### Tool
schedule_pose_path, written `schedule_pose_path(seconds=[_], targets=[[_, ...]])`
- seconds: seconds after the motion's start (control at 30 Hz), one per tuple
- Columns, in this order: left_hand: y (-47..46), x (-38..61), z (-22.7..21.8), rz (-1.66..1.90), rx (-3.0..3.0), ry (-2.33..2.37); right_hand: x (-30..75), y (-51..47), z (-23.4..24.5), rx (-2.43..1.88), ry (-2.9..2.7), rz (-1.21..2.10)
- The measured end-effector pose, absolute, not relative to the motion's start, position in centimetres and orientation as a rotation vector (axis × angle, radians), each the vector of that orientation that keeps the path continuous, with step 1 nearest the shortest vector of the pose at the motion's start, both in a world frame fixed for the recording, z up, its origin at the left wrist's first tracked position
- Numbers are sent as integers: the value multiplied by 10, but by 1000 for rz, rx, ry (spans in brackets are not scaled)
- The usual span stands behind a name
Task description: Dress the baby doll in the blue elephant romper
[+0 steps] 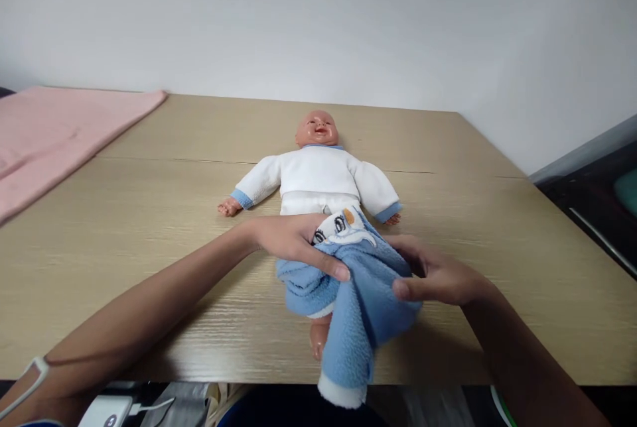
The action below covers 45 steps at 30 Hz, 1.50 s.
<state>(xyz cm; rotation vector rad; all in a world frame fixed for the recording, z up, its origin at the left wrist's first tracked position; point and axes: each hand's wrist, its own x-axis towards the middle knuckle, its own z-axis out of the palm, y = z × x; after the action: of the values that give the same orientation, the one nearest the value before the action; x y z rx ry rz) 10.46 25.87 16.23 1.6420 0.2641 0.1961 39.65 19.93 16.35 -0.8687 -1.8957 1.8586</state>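
A baby doll (318,172) in a white top with blue cuffs lies on its back, head toward the wall. Blue fleece doll pants (368,294) with white hems and a face design at the waist are bunched over its lower body. One bare foot (319,337) comes out of a pant leg, while the other leg hangs loose past the table edge. My left hand (303,244) grips the waist side, thumb on top and fingers hidden beneath the cloth. On the other side, my right hand (432,274) holds the fabric between thumb and partly hidden fingers.
The wooden table (174,235) meets a white wall (318,22) at the back. A pink cloth (64,135) lies at the far left. Below the front edge is a white device (105,410) with a cable. Something dark (597,195) stands at the right.
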Motion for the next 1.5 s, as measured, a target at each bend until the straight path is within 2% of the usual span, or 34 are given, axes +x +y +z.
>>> schedule_pose_path(seconds=[0.17, 0.33, 0.47, 0.7, 0.87, 1.13, 1.3, 1.37, 1.5], targets=[[257, 108, 161, 223, 1679, 255, 402, 193, 163, -881, -1915, 1815], [260, 102, 159, 45, 1560, 228, 405, 192, 155, -1001, -1580, 1852], [263, 98, 158, -26, 1557, 203, 401, 193, 156, -1106, -1664, 1878], [264, 102, 160, 51, 1585, 178, 390, 190, 158, -751, -1796, 2165], [266, 100, 161, 59, 1570, 136, 391, 189, 148, -862, -1621, 1991], [267, 97, 141, 256, 1533, 265, 376, 182, 139, -896, -1376, 2036], [265, 99, 142, 226, 1551, 316, 371, 181, 150, -540, -1465, 2187], [263, 101, 144, 229, 1527, 303, 372, 179, 155, -639, -1611, 2040], [253, 109, 152, 263, 1598, 245, 374, 169, 160, -1182, -1690, 1271]])
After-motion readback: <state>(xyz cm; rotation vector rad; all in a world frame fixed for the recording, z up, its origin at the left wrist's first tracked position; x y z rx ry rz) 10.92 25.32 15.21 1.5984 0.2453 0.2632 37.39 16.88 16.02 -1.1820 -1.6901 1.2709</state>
